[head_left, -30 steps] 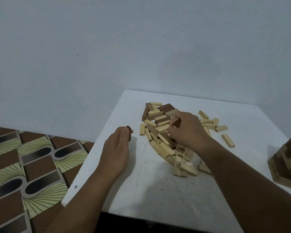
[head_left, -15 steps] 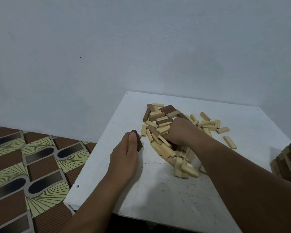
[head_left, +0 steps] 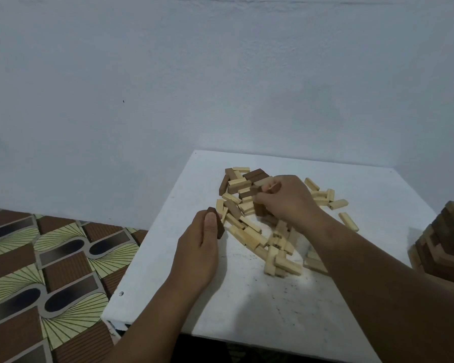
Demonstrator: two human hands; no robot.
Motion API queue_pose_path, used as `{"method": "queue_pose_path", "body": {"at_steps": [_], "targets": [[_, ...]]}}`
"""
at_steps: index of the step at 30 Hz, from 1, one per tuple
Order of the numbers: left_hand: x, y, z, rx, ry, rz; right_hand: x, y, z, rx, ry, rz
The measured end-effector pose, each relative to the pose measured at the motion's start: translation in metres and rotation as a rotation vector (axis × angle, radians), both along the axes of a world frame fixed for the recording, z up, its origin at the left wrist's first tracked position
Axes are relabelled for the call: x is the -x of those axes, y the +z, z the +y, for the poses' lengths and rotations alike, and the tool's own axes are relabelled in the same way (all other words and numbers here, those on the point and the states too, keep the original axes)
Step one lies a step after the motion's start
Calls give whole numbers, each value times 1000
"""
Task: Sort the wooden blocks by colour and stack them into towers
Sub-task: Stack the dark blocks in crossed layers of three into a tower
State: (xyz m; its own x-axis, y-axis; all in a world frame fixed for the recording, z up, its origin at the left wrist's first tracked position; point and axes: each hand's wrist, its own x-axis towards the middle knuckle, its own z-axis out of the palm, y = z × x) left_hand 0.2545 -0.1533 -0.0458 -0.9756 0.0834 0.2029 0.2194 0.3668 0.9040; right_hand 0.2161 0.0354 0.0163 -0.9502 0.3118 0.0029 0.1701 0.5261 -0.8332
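Left hand (head_left: 197, 254): curled round a dark brown block (head_left: 216, 224), thumb lying along its near face, the block standing above the fingers; it sits at the near-left edge of the heap.

Right hand (head_left: 288, 203): down in the middle of the heap, fingers bent and pinching what looks like a brown block (head_left: 273, 187) at its tips; how much of that block it has, I cannot tell.

Block pile (head_left: 249, 218): a loose jumble on the white table (head_left: 247, 310), lying between the two hands and spilling beyond the right one; mostly pale blocks, with darker ones clustered on the far side of the right hand's fingertips.

Stacked tower (head_left: 446, 244): layered pale and brown blocks, well out past the right forearm.

Handling, as I judge it: small, light, rigid wood with smooth faces; nothing to crush, but easy to scatter.

Where to grip: across the two long sides near the middle, thumb against fingers, lifting straight up so neighbours stay put.

Risk: dragging a buried brown piece may shove pale ones toward the table edge.
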Motion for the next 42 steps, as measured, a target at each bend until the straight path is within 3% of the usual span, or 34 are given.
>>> {"method": "queue_pose_path", "body": {"at_steps": [2, 5, 13, 17, 27, 31, 42], "targets": [[-5, 5, 7, -13, -43, 0, -20, 9, 8, 87, -23, 38], [-14, 7, 23, -3, -139, -26, -55, 10, 29, 6, -64, 46], [-57, 0, 80, 162, -521, 140, -160, -28, 76, -208, -88, -105], [-71, -1, 102, 231, -632, 133, -187, -47, 90, -227, -139, -85], [-78, -13, 115, 442, -546, 229, -200, -61, 98, -234, -215, -14], [-78, -20, 112, 503, -523, 247, -201, -57, 104, -239, -259, -81], [-79, -23, 103, 506, -536, 253, -206, -64, 105, -400, -16, -53]]}}
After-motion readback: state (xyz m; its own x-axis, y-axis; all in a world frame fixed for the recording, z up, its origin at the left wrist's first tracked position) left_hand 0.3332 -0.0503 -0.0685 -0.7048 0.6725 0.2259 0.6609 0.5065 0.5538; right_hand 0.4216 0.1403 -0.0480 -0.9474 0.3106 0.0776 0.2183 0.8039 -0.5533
